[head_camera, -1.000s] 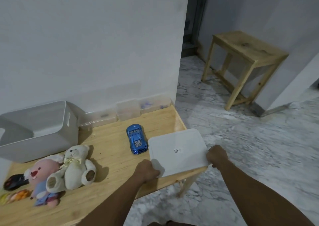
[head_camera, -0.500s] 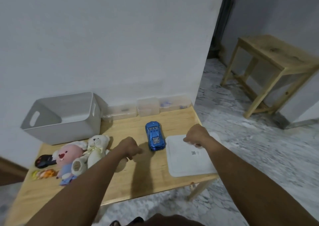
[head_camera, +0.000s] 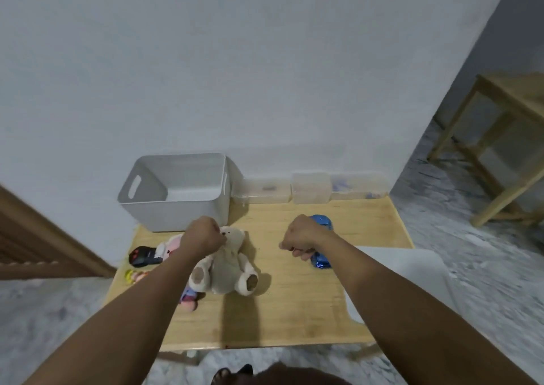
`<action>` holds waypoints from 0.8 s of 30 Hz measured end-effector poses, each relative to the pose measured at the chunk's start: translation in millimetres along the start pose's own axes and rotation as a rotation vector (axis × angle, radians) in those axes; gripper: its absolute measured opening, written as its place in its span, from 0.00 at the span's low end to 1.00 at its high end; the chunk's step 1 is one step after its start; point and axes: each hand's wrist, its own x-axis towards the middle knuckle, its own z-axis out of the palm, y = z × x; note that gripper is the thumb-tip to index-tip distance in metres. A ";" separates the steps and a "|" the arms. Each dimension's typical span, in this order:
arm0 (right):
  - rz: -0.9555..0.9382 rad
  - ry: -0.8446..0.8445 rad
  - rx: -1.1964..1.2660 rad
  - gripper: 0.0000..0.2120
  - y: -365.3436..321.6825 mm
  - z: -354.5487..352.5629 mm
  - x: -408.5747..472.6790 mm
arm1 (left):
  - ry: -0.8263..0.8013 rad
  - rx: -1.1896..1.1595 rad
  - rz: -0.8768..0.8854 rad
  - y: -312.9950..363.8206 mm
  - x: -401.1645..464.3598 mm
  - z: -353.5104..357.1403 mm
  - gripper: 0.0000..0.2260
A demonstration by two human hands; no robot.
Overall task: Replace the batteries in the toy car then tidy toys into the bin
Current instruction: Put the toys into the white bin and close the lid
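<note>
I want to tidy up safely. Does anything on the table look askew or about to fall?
Yes: the white lid lies at the right front corner of the table, hanging over its edge. The bin stands upright, holding no toys; the white teddy bear lies on its back.

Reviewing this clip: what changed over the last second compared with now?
Both hands let go of the white lid. The left hand moved left to the cream teddy bear and grips it at the head. The right hand moved over the blue toy car. The bin and the other toys stayed put.
</note>
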 end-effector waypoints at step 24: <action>-0.034 0.149 -0.384 0.36 -91.4 135.5 57.0 | -0.210 0.128 0.114 -92.6 28.5 -17.4 0.25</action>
